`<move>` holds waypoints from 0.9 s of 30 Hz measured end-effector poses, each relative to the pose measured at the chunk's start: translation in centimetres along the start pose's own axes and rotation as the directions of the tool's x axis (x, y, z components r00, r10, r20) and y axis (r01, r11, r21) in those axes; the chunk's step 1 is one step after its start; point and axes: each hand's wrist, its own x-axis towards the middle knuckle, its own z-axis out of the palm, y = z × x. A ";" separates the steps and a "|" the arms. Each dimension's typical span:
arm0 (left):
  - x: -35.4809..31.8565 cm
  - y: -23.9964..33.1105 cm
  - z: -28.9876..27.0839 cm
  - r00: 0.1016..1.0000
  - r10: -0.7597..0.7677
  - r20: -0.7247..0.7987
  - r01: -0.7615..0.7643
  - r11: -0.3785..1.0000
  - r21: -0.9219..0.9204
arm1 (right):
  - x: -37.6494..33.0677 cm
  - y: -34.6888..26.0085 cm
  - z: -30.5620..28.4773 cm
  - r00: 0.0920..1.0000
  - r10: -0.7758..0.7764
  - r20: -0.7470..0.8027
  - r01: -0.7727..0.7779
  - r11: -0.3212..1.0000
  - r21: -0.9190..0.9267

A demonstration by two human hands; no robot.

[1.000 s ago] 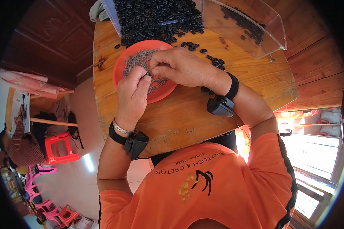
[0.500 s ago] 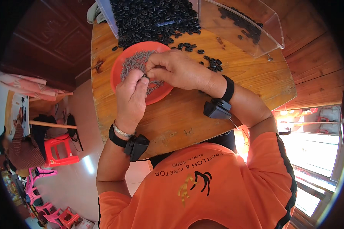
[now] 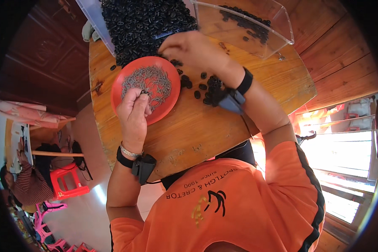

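Observation:
Between the thumb and fingertips of my left hand (image 3: 133, 111) is a small black oval piece (image 3: 144, 92), pinched above a shallow orange-red plate (image 3: 172, 101). Many small grey metal pins or screws (image 3: 157, 80) lie scattered in that plate. My right hand (image 3: 193, 50) is over the near edge of a large heap of black oval pieces with holes (image 3: 149, 25), just beyond the plate. Motion smears its fingers, and I cannot make out whether they hold anything. Several loose black pieces (image 3: 214, 86) lie on the table below my right forearm.
The wooden table (image 3: 180, 136) has a curved edge. A clear plastic bin (image 3: 277, 44) with more black pieces stands at the far right. Another translucent bin wall (image 3: 97, 27) borders the heap. Red stools (image 3: 69, 182) and a person in a striped top (image 3: 31, 182) are at left.
My right hand has left my left hand and moved away to the black heap. My left hand keeps its pinch over the plate. The whole view has shifted slightly.

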 end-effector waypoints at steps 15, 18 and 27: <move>0.4 -0.5 -0.8 0.999 0.000 0.046 0.000 1.000 0.001 | -0.4 7.4 1.2 0.974 0.135 0.180 -0.034 0.879 -0.475; 0.3 -0.5 -0.8 0.999 -0.004 0.054 0.003 1.000 0.019 | -0.2 6.8 0.9 0.955 0.227 0.193 -0.116 0.880 -0.461; 0.3 -0.1 -0.9 0.999 -0.048 0.016 0.050 0.989 -0.137 | 0.3 4.4 0.6 0.954 0.236 0.187 -0.300 0.708 0.639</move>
